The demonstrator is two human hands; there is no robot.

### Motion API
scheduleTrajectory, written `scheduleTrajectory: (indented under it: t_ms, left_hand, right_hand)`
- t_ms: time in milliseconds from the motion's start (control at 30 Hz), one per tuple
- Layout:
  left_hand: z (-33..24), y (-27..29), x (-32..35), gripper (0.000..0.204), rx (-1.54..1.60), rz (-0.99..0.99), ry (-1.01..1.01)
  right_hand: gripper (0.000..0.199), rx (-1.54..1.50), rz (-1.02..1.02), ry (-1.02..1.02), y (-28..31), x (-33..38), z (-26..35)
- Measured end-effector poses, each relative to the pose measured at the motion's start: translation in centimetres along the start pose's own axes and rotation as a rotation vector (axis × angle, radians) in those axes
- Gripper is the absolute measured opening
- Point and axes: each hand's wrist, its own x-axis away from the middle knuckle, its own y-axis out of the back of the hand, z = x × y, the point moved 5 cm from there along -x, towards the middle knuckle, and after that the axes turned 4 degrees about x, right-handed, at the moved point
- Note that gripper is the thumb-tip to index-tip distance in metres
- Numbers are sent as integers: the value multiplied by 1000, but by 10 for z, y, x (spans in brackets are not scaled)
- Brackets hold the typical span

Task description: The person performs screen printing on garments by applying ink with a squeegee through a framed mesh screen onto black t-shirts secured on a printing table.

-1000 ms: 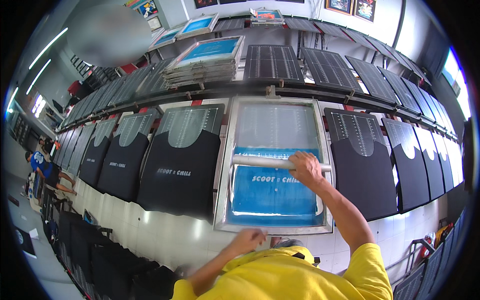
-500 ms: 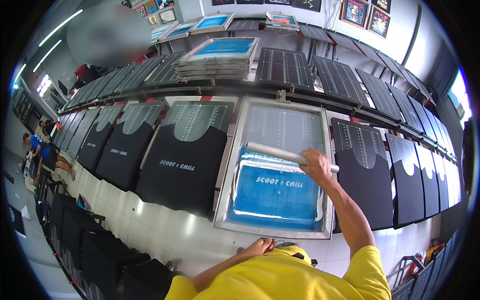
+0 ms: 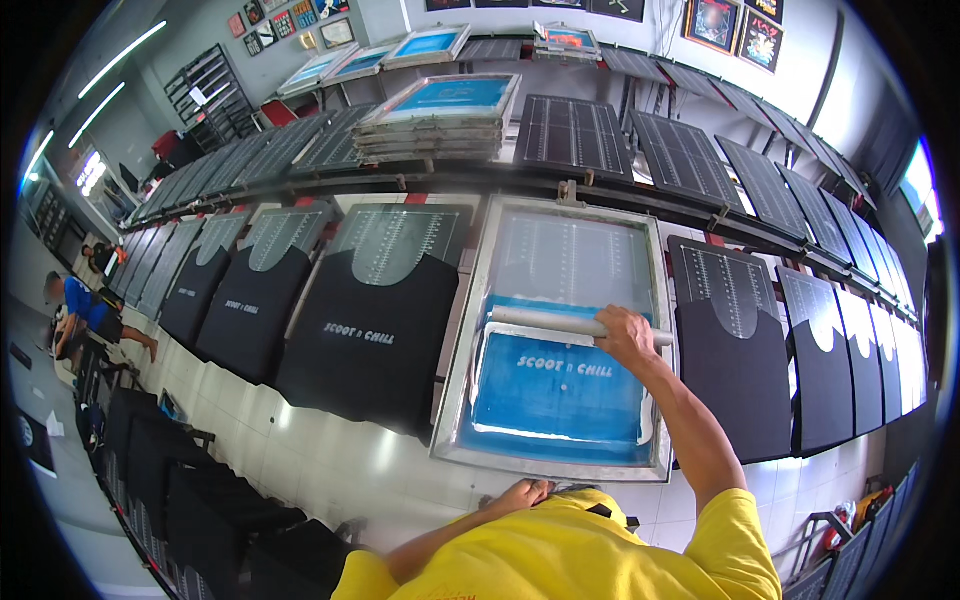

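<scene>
My right hand (image 3: 628, 336) is closed around the right part of a long pale squeegee (image 3: 545, 321). The squeegee lies nearly level across a blue printing screen (image 3: 560, 410), its ends near the two side bars. A pale metal frame (image 3: 480, 230) surrounds the screen. White ink lines the squeegee and the edges of the blue area, and pale lettering shows in its middle. Close to my body, my left hand (image 3: 524, 493) is curled near the frame's near edge; what it holds, if anything, is hidden. A black shirt (image 3: 365, 350) with pale lettering lies on the board left of the screen.
More black shirts (image 3: 250, 310) on boards line the row leftward, and a plain black shirt (image 3: 730, 390) lies to the right. Behind stand a stack of screens (image 3: 430, 140) and dark boards (image 3: 570, 135). A person in blue (image 3: 85, 305) is far left.
The squeegee's left end has come nearer me, so it lies more level; my right hand has shifted slightly nearer. A blurred grey patch at upper left is gone, uncovering a rack.
</scene>
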Motion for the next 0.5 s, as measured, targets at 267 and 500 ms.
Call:
scheduleTrajectory:
  t_ms: [267, 500]
  left_hand:
    - [-3, -2, 3, 49, 42, -52, -16]
    - [3, 6, 0, 48, 13, 12, -51]
  right_hand:
    - [26, 73, 57, 25, -15, -1, 3]
    - [23, 121, 9, 142, -15, 65, 46]
